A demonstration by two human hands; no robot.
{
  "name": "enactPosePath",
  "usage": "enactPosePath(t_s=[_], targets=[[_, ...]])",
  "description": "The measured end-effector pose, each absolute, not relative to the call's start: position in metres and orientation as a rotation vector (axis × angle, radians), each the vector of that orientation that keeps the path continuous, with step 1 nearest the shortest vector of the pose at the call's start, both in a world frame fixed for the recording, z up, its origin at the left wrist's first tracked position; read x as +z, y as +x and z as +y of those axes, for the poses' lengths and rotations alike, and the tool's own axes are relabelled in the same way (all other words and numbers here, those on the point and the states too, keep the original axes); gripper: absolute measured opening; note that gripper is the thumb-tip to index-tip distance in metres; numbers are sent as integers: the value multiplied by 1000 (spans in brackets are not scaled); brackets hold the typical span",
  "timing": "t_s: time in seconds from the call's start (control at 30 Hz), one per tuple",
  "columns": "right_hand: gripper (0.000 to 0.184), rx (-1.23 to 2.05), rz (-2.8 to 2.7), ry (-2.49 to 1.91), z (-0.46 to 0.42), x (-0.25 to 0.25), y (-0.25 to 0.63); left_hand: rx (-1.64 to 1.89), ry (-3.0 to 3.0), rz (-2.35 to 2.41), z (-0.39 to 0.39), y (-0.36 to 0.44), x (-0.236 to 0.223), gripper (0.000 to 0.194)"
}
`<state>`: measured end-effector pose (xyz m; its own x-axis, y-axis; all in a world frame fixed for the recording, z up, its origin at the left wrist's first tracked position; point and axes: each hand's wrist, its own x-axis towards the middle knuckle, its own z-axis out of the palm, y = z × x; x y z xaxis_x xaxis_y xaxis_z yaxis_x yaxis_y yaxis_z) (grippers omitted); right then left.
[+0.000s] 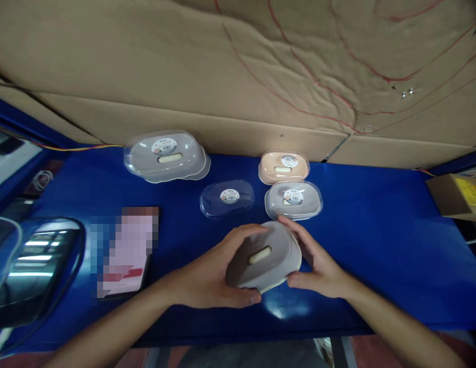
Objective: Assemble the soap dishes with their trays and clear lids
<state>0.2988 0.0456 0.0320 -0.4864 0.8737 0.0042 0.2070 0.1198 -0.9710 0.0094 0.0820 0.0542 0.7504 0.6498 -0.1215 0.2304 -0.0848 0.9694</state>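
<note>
Between my two hands is a grey oval plastic box (274, 266) with a cream oblong piece on its top, tilted a little above the blue table. My left hand (210, 273) wraps round its left side, thumb along the near edge. On the right side, my right hand (318, 260) grips its rim with thumb and fingers. Just beyond it lies a clear plastic lid (210, 200) with a round label. A grey box under a clear lid (312, 199) stands beside that, with a peach box (266, 166) behind it.
At the back left stands a larger grey stack with a clear lid (140, 158). A phone (132, 245) with a blurred screen lies left of my left arm. A dark glossy device (38, 266) with cables is at far left, a cardboard box (445, 197) at far right. Cardboard (164, 61) walls the back.
</note>
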Motion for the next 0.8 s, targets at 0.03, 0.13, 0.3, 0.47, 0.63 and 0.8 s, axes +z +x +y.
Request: enactPosePath(t_s=[0.03, 0.13, 0.3, 0.47, 0.63, 0.8], targets=[[103, 1396, -1803, -1053, 46, 33, 300, 395, 1613, 694, 84, 8, 55, 96], [102, 1356, -1897, -1043, 48, 35, 303, 375, 1518, 654, 92, 0, 62, 84], [83, 1090, -2104, -1121, 50, 38, 306, 260, 1794, 776, 97, -14, 72, 94], [80, 814, -2277, -1198, 52, 32, 302, 237, 2020, 833, 87, 1, 64, 85], [56, 477, -2179, -1334, 48, 40, 297, 336, 2085, 922, 89, 7, 56, 78], [14, 348, -2317, -924, 29, 58, 279, 478, 2298, 1021, 97, -2, 58, 66]])
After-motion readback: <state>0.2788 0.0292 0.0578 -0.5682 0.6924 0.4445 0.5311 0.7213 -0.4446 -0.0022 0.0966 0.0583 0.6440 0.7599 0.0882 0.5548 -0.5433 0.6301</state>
